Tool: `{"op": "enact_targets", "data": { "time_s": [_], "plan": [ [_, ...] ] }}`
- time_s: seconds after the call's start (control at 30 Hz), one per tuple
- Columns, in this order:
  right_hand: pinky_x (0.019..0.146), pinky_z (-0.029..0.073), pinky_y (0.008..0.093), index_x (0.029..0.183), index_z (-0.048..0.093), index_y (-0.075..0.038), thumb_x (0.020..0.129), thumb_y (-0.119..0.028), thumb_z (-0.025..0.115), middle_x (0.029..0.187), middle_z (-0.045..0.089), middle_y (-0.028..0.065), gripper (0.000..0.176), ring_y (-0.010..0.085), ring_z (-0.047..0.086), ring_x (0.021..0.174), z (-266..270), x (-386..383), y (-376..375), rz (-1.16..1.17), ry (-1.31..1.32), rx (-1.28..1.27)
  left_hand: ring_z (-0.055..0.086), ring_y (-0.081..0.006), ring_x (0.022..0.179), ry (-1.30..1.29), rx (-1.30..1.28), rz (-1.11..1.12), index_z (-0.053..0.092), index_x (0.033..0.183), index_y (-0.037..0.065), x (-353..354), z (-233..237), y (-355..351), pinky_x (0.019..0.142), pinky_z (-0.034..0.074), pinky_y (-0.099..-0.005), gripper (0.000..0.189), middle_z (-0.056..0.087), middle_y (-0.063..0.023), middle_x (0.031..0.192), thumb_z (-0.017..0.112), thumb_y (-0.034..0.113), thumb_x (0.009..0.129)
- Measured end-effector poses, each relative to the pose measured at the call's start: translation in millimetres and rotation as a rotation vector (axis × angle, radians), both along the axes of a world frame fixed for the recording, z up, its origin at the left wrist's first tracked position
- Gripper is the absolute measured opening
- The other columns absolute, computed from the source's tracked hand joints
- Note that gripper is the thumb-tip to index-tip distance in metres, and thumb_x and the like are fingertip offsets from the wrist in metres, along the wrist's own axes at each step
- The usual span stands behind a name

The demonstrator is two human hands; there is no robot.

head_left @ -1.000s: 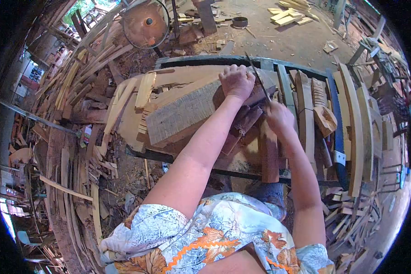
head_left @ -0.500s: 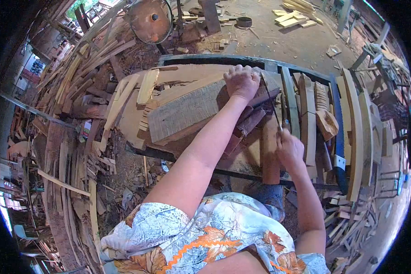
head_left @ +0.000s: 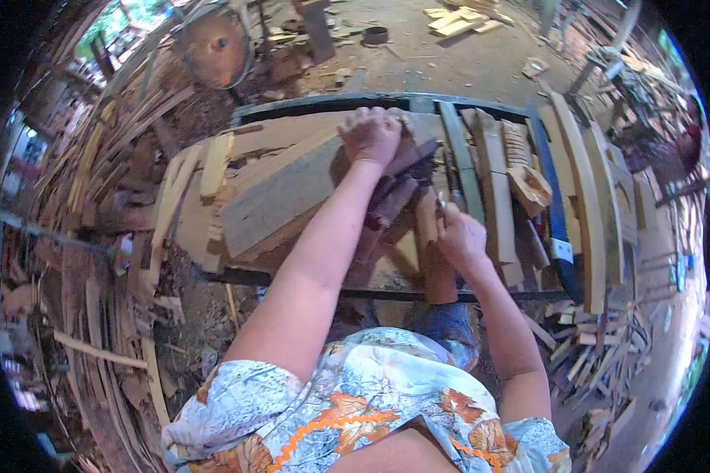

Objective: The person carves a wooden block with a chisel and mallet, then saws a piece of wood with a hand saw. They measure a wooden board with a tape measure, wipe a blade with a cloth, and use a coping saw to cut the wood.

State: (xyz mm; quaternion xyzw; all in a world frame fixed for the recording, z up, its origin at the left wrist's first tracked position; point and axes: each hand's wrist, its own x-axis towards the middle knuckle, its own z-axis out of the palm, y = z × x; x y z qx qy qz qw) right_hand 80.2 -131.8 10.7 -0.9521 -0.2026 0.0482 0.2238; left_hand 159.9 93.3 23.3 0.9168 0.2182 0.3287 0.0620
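My left hand (head_left: 369,135) is closed over the far end of a dark brown piece of wood (head_left: 402,197) on the workbench (head_left: 371,276). Beside it lies a thick, grey-faced wooden block (head_left: 280,201), angled toward the left. My right hand (head_left: 461,239) is wrapped round the handle of a saw (head_left: 440,202), nearer my body. The saw's thin blade is blurred and hard to follow against the wood. Under my right hand a rounded brown wood piece (head_left: 440,276) sticks out over the bench's near edge.
Right of my hands lie a green-grey strip (head_left: 462,162), a carved light piece of wood (head_left: 530,189), a blue-bladed handsaw (head_left: 551,185) and long boards (head_left: 584,205). Scrap wood (head_left: 87,347) is heaped at left. A round fan-like object (head_left: 213,51) stands beyond the bench.
The whole view has shifted, so the bench and hands appear further left. My right hand is slightly closer to my left hand. Both hands keep their hold.
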Motion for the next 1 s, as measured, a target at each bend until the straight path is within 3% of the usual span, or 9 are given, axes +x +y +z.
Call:
{"op": "enact_targets", "data": {
  "time_s": [0.1,0.23,0.33,0.4,0.5,0.53,0.77,1.0],
  "plan": [
    [0.074,0.047,0.0488,0.094,0.059,-0.008,0.088,-0.029,0.045,0.087,0.064,0.0210,0.025,0.0389,0.061,0.085,18,3,-2,0.008,0.033,0.048,0.057,-0.0277,0.093,0.042,0.000,-0.043,0.063,0.082,0.012,-5,9,-2,0.077,0.042,-0.0478,0.027,0.062,-0.0091,0.092,0.051,0.036,0.078],
    [0.076,0.051,0.0425,0.097,0.065,-0.007,0.082,-0.023,0.050,0.094,0.067,0.0171,0.026,0.0345,0.065,0.088,52,48,48,0.022,0.121,-0.014,0.058,-0.0297,0.093,0.053,0.024,-0.021,0.063,0.083,0.012,-3,7,0,0.079,0.043,-0.0486,0.027,0.062,-0.0093,0.091,0.051,0.036,0.080],
    [0.076,0.052,0.0412,0.103,0.066,-0.008,0.081,-0.023,0.051,0.099,0.067,0.0136,0.030,0.0321,0.066,0.090,40,64,62,0.041,0.079,-0.068,0.058,-0.0305,0.093,0.044,0.021,-0.020,0.063,0.083,0.012,-3,4,-2,0.080,0.043,-0.0488,0.027,0.063,-0.0097,0.092,0.051,0.036,0.080],
    [0.076,0.049,0.0479,0.094,0.057,-0.004,0.087,-0.024,0.043,0.090,0.066,0.0189,0.025,0.0363,0.064,0.088,38,60,56,0.074,0.039,0.021,0.058,-0.0306,0.093,0.047,0.036,-0.017,0.063,0.084,0.012,-1,1,-1,0.080,0.043,-0.0490,0.027,0.063,-0.0097,0.093,0.051,0.036,0.080],
    [0.076,0.051,0.0443,0.103,0.053,-0.002,0.084,-0.018,0.048,0.094,0.067,0.0200,0.025,0.0355,0.066,0.089,36,55,58,0.007,0.024,0.020,0.058,-0.0309,0.094,0.070,0.048,0.012,0.063,0.085,0.012,-2,4,-4,0.080,0.044,-0.0491,0.027,0.063,-0.0098,0.093,0.051,0.036,0.080],
    [0.076,0.051,0.0461,0.102,0.048,-0.002,0.085,-0.015,0.046,0.090,0.066,0.0241,0.021,0.0378,0.065,0.089,34,53,60,0.011,0.017,0.045,0.059,-0.0310,0.094,0.055,0.060,0.017,0.063,0.085,0.012,-2,3,-4,0.080,0.044,-0.0490,0.027,0.063,-0.0097,0.093,0.052,0.036,0.080],
    [0.071,0.049,0.0492,0.096,0.049,-0.001,0.088,-0.019,0.044,0.086,0.065,0.0245,0.020,0.0404,0.064,0.081,16,55,64,0.034,-0.016,0.098,0.059,-0.0311,0.092,0.068,0.078,0.034,0.062,0.084,0.013,0,2,-3,0.078,0.045,-0.0490,0.019,0.063,-0.0089,0.093,0.051,0.029,0.082],
    [0.067,0.048,0.0505,0.094,0.051,-0.005,0.090,-0.026,0.045,0.078,0.063,0.0231,0.023,0.0415,0.062,0.075,7,-7,-4,0.026,0.011,0.095,0.059,-0.0310,0.093,0.062,0.064,0.022,0.062,0.085,0.013,-1,3,-2,0.078,0.045,-0.0496,0.018,0.062,-0.0086,0.094,0.053,0.028,0.080]
  ]
}}
